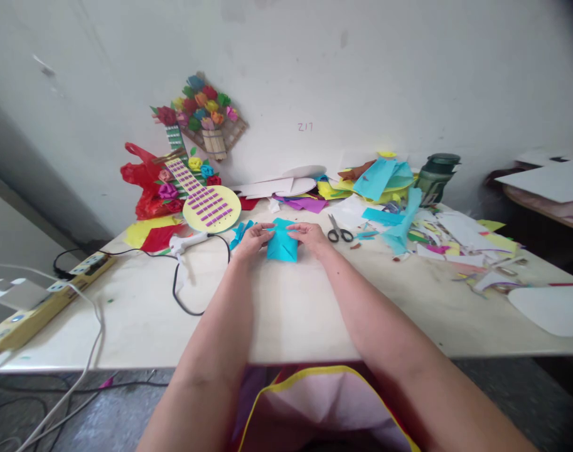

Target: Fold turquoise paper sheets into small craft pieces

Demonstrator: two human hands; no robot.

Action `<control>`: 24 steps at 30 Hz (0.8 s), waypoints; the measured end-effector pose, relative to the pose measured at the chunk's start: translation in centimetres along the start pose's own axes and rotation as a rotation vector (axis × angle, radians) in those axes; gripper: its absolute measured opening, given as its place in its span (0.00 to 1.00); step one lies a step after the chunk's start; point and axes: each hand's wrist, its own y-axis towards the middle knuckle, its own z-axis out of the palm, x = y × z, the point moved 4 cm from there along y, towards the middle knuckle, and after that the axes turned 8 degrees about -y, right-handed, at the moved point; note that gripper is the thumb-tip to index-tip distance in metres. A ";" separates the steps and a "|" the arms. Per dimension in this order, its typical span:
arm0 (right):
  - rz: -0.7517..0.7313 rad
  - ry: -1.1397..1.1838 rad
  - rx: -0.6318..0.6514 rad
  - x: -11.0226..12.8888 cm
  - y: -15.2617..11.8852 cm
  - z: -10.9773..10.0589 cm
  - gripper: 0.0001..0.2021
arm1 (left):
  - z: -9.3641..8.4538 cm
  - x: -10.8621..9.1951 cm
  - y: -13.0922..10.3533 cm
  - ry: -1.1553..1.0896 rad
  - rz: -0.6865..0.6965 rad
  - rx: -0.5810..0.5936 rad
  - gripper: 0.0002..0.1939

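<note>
A small turquoise paper piece (pixel 282 246) with fold lines is held upright over the middle of the table. My left hand (pixel 254 241) pinches its left edge near the top, and my right hand (pixel 310 237) pinches the right edge. Narrow blue paper pieces (pixel 241 233) lie just left of my left hand. To the right of my right hand are black-handled scissors (pixel 339 231), with their blades pointing toward the wall.
A white glue gun (pixel 188 241) and its black cord lie left, near a power strip (pixel 55 301). Behind are a paper guitar shape (pixel 212 209) and a red bag (pixel 145 182). Paper scraps (pixel 460 232) and a green bottle (pixel 437 179) occupy the right.
</note>
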 end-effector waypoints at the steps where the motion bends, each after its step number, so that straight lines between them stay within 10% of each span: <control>1: -0.009 -0.006 -0.004 0.0 0.0 0.0 0.11 | -0.1 0.1 0.1 -0.014 -0.017 0.002 0.23; 13: -0.089 -0.082 0.007 0.0 0.1 0.4 0.10 | -0.6 1.4 0.3 -0.030 -0.119 -0.076 0.21; 24: -0.052 -0.212 0.039 0.0 -0.2 0.2 0.14 | -0.3 0.6 0.5 0.133 0.066 -0.089 0.20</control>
